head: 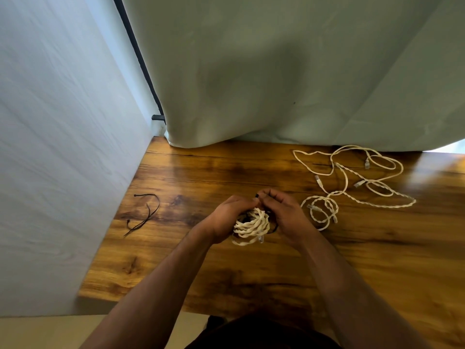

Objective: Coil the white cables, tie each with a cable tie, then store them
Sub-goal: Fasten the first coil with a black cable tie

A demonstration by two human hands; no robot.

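A coiled white twisted cable (251,226) sits between my hands over the wooden table (226,273). My left hand (227,217) grips the coil from the left. My right hand (284,212) pinches a black cable tie (257,195) at the top of the coil; part of the tie loops out under the coil at the right. Loose white cables (352,182) lie sprawled on the table to the right, one end partly looped near my right hand.
Two spare black cable ties (146,214) lie on the table at the left. A pale cloth (276,84) hangs at the table's back edge and a white sheet (63,147) along its left edge.
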